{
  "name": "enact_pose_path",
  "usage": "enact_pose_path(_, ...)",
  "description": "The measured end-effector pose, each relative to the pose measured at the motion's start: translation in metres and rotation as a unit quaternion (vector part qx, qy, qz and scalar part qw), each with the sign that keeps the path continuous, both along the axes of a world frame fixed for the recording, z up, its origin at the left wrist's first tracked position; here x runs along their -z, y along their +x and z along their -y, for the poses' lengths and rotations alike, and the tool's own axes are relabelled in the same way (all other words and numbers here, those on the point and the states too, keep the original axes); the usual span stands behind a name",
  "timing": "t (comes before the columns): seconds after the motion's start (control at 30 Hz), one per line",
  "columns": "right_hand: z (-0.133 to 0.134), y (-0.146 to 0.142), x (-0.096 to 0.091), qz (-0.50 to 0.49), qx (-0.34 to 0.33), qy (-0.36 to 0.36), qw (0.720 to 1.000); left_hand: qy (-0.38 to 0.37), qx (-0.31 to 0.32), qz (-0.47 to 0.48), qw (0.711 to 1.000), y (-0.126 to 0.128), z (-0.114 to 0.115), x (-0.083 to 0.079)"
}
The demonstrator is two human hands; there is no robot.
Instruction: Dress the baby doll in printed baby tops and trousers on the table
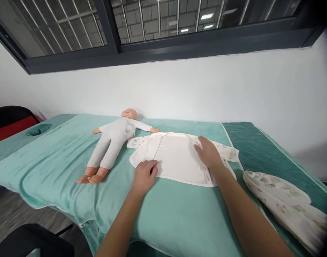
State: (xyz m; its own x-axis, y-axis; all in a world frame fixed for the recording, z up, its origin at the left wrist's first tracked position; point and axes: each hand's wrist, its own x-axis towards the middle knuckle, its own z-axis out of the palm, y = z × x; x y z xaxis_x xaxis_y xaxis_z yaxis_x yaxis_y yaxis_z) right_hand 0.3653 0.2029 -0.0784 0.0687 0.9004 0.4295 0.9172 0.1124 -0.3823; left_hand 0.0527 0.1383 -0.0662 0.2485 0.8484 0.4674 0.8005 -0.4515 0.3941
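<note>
A white baby shirt (176, 157) lies spread out on a green sheet, its inner side up and its short sleeves showing a small print. My left hand (145, 174) rests on the shirt's lower left edge, fingers slightly bent and laid on the cloth. On the right side of the shirt, my right hand (208, 152) lies with fingers stretched and thumb apart, near the right sleeve. A baby doll (113, 137) in a white bodysuit lies on its back to the left, one arm reaching towards the shirt.
Printed baby trousers (283, 203) lie at the right on a darker green cover (243, 137). The bed's green sheet (58, 157) hangs over the front. A black chair (31, 242) stands front left, a black-and-red object (13, 123) far left. A white wall (179, 89) rises behind.
</note>
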Motion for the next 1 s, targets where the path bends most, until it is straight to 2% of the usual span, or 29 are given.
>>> enact_pose_path(0.07,-0.002,-0.007,0.006,0.05,-0.01,-0.065,0.997,-0.003,-0.001,0.004,1.0,0.0,0.0,0.0)
enact_pose_path(0.13,-0.003,-0.01,0.01,0.071,-0.006,-0.096,0.993,-0.01,-0.01,0.017,1.0,0.001,0.0,0.001)
enact_pose_path(0.33,0.011,-0.012,0.012,0.111,0.001,-0.11,0.988,-0.067,-0.065,0.163,0.982,-0.009,0.002,0.0)
enact_pose_path(0.43,0.018,-0.025,0.005,0.124,0.011,-0.07,0.99,-0.065,-0.066,0.211,0.973,-0.035,0.005,-0.014)
enact_pose_path(0.53,0.009,-0.061,-0.016,0.072,-0.016,-0.032,0.997,-0.011,-0.106,0.216,0.971,-0.076,0.005,-0.042)
enact_pose_path(0.63,-0.022,-0.123,-0.042,-0.046,-0.088,-0.048,0.994,0.023,-0.173,0.204,0.963,-0.129,-0.004,-0.066)
enact_pose_path(0.7,-0.053,-0.171,-0.054,-0.121,-0.112,-0.103,0.981,0.02,-0.207,0.18,0.961,-0.164,-0.019,-0.071)
enact_pose_path(0.73,-0.071,-0.194,-0.058,-0.127,-0.113,-0.114,0.979,0.006,-0.22,0.172,0.96,-0.181,-0.029,-0.069)
enact_pose_path(0.83,-0.129,-0.251,-0.063,-0.13,-0.112,-0.13,0.977,-0.08,-0.245,0.189,0.947,-0.22,-0.062,-0.055)
enact_pose_path(0.9,-0.165,-0.278,-0.064,-0.131,-0.11,-0.143,0.975,-0.15,-0.241,0.229,0.931,-0.233,-0.081,-0.048)
enact_pose_path(1.0,-0.211,-0.304,-0.068,-0.137,-0.122,-0.182,0.966,-0.28,-0.171,0.321,0.888,-0.237,-0.105,-0.046)
